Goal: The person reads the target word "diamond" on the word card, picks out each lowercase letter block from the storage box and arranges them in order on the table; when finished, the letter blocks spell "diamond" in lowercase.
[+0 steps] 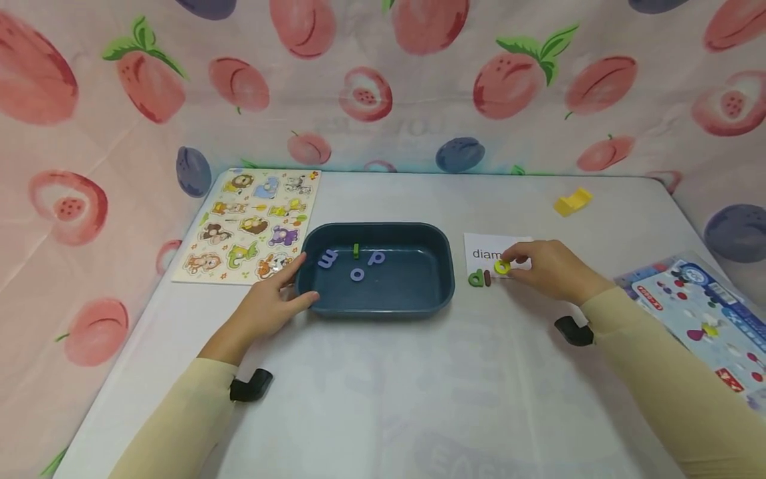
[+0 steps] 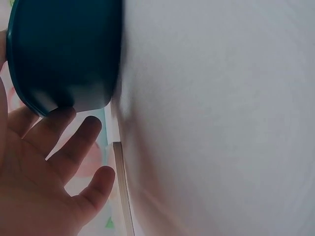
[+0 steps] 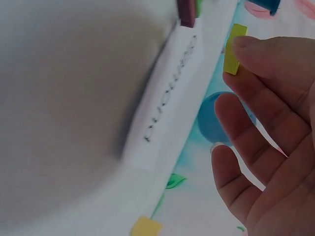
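Observation:
My right hand [image 1: 553,269] pinches a rounded yellow letter [image 1: 502,267] between thumb and forefinger, over the lower part of a white word card [image 1: 487,243]. The right wrist view shows that yellow letter [image 3: 235,49] edge-on and the card's printed word, "diamond". A green letter d [image 1: 475,278] and a dark red letter i [image 1: 487,278] lie side by side at the card's lower edge. My left hand [image 1: 270,307] touches the left end of a dark blue tray [image 1: 383,313], its fingers [image 2: 74,152] spread and fairly straight. Inside the tray are several letters, including a purple m [image 1: 327,259].
An animal puzzle board [image 1: 206,226] lies left of the tray, partly beside my left hand. A yellow block-like piece [image 1: 572,201] sits at the back right. Near my right forearm is a blue printed packet [image 1: 700,313]. A fruit-patterned cloth [image 1: 413,100] hangs behind the table.

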`<state>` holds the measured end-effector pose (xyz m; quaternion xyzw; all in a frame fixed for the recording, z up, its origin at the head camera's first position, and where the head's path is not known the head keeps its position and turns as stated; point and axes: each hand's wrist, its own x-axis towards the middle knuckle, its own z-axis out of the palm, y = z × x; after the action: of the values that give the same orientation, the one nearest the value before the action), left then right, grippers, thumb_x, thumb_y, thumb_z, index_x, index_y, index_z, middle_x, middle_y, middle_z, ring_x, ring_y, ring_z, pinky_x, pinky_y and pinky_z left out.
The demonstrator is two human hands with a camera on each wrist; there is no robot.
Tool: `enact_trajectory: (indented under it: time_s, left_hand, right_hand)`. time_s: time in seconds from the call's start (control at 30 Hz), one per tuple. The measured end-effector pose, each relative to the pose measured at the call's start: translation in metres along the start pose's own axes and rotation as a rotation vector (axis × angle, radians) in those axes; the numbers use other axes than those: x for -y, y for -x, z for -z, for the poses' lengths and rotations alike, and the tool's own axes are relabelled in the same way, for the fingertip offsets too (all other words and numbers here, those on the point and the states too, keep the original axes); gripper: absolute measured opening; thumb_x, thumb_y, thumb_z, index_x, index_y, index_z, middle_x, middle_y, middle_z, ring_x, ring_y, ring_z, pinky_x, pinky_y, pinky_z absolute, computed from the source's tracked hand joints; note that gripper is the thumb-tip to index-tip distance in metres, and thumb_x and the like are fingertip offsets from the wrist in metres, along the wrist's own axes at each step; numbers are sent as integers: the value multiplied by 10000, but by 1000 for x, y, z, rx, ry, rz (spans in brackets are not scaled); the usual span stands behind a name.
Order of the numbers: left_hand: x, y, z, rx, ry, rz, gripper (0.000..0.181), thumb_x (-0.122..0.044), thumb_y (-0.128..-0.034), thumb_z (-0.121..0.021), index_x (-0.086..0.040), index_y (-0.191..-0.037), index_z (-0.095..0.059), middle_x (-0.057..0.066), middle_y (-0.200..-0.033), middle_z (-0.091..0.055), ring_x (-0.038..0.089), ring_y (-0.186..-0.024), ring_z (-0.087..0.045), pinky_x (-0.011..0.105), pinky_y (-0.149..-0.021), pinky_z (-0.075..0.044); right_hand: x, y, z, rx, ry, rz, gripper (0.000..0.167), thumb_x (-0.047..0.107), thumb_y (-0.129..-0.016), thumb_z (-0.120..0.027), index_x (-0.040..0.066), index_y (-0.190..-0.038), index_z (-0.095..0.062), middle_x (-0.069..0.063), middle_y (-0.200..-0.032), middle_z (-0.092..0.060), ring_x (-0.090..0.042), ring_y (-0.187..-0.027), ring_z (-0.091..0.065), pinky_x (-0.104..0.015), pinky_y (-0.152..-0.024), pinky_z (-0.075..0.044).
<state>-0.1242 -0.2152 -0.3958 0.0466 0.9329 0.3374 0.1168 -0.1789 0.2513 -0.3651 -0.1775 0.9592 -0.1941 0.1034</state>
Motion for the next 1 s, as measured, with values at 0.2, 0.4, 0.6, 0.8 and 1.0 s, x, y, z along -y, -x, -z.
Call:
enact_trajectory:
  time_s: [0.2,0.4,0.6,0.8,1.0]
  left_hand:
    - [1,1,0,-3,3,-8,853,-493,-929,-675,-262,-1615,-224,238,-1467,-480,453,-1417,-329,685,-1089,-254]
    - [3,0,0,-4,0,-18,855,-510,-927,-670,-258,-1614,-227,239,-1466,-481,452,-1416,-331,683,-1091,-253]
    - [4,-1,0,-8,5,-21,852,-511,-926,-673,-256,-1613,-236,236,-1458,-491,445,-1412,-343,680,-1094,-252]
    - [3,-1,0,-6,9,-14,858,-522,-923,-670,-261,-1614,-231,227,-1466,-486,441,-1420,-332,682,-1097,-242]
    - [2,0,0,-9,17,-10,847,-480,-931,-679,-255,-1614,-231,224,-1474,-478,439,-1422,-329,683,-1096,-240]
  right_hand:
    - [-6,0,-8,8,-1,-6,263,94,-907,-690,27,-1161,-712,-138,-1007,-698,-334,-953,-609,-502,-849,-484]
    - [-7,-1,-14,28,-2,-34,239,101,-919,-682,45,-1149,-718,-143,-1032,-689,-343,-974,-591,-521,-879,-482]
    - [-8,-3,-19,61,4,-57,252,106,-931,-657,47,-1169,-712,-151,-1070,-684,-350,-1008,-591,-539,-916,-478]
    - [-10,-4,-23,54,30,-44,252,86,-914,-677,31,-1158,-711,-144,-1047,-696,-341,-992,-608,-544,-925,-483]
    - [-10,-6,-25,64,33,-58,252,79,-903,-682,30,-1148,-715,-136,-1015,-694,-332,-961,-602,-540,-908,-485]
